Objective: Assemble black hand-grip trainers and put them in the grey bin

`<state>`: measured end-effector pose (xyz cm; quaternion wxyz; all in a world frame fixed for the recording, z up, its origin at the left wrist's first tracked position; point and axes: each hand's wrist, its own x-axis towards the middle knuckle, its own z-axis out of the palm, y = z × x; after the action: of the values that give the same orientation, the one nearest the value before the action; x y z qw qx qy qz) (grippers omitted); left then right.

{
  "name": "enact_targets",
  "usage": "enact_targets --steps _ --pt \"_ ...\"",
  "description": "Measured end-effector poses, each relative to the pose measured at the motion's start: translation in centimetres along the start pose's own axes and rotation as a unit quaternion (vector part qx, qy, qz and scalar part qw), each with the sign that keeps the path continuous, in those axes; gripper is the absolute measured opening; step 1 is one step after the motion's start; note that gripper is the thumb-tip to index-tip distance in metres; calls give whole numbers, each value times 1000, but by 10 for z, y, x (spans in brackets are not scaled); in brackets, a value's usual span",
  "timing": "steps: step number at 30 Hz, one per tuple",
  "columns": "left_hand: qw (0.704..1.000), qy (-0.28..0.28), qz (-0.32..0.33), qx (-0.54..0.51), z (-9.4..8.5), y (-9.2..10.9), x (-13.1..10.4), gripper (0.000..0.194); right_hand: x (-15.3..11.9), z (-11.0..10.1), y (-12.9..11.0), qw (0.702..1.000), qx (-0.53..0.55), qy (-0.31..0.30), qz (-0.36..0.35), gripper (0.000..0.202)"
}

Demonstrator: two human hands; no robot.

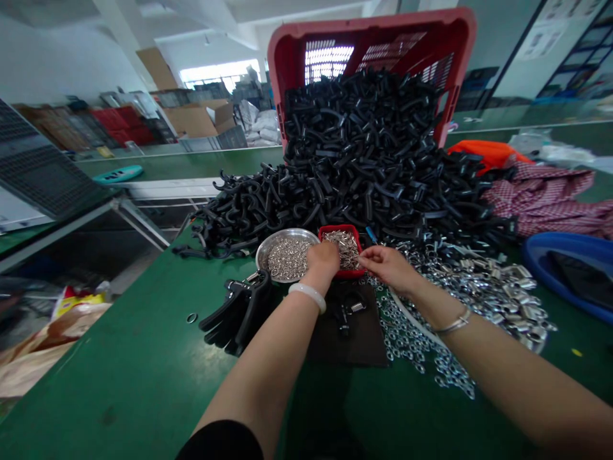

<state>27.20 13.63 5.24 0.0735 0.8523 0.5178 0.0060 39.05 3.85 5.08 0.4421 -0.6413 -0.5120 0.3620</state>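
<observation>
My left hand [324, 259], curled with its fingertips hidden, is over the right rim of a round metal bowl [262, 250] full of small metal nuts or rings. Just right of it is a small red tray [340, 228] of thin metal pins. My right hand [389, 267] is at that tray's right edge, thumb and fingertips pinched together; what they hold is too small to make out. Below the hands, a black clip part with a spring [355, 308] lies on a dark mat [349, 351]. Several black-handled clips [239, 313] are heaped left of my left forearm.
A large pile of curved black handles [335, 185] spills from a tipped red basket [373, 25]. Small metal rings [412, 338] and larger metal pieces [507, 294] spread to the right, near a blue basin [541, 246]. One loose ring [192, 317] lies on the green table [119, 358].
</observation>
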Motion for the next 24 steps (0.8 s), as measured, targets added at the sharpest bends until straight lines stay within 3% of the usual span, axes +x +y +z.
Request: enact_targets --steps 4,7,14,18,21,24 --pt "1000 16 4 -13 5 -7 -1 31 -37 -11 9 998 -48 -31 -20 24" --pt "999 30 3 -30 9 -13 -4 32 -54 -8 19 992 -115 -47 -37 20" --pt "992 94 16 -88 8 -18 -20 35 -59 7 32 974 -209 -13 -83 14" --pt "976 104 48 -183 4 -21 -43 32 -59 9 33 960 -263 -17 -94 14" --pt "956 100 67 -269 8 -27 -65 29 -61 12 28 936 -335 -15 -107 14" --pt "945 100 54 -307 15 -34 -86 24 -63 17 22 880 -458 -21 -125 16"
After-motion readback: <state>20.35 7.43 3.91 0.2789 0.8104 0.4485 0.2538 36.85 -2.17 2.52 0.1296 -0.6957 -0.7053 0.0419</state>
